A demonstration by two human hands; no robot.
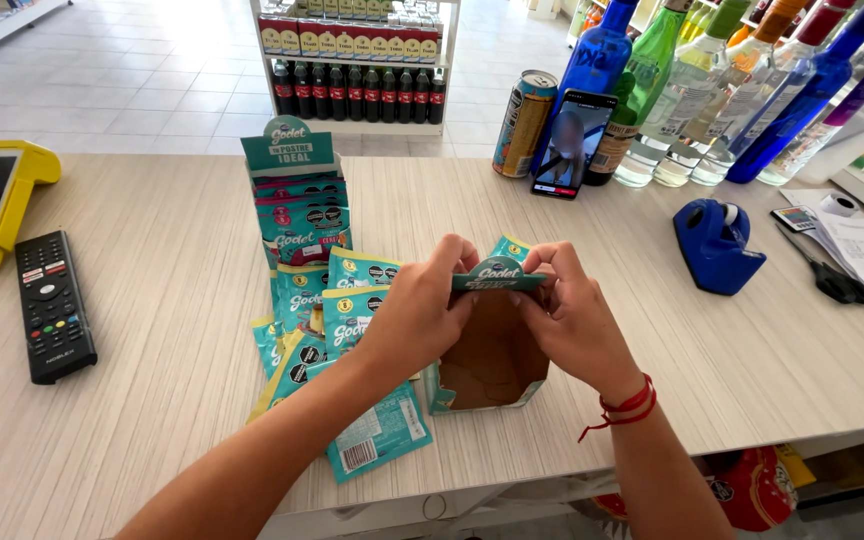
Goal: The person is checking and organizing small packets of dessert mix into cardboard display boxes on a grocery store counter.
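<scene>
Nearest, on the wooden counter (pixel 152 400): an open teal carton (pixel 492 365), brown inside, empty. Its top flap (pixel 500 275) is pinched from both sides, left hand (pixel 417 315) and right hand (pixel 577 320), fingers closed on it, thumbs below. Teal sachets (pixel 352 330) are scattered just left of the carton, one partly under the left forearm. Behind them a filled display box (pixel 297 205) is stood upright. Farther back: a phone (pixel 572 145) propped against bottles (pixel 712 90), a can (pixel 524 122) beside it.

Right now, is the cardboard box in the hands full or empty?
Empty: the box shows bare brown inside, while the packets lie beside it.
</scene>
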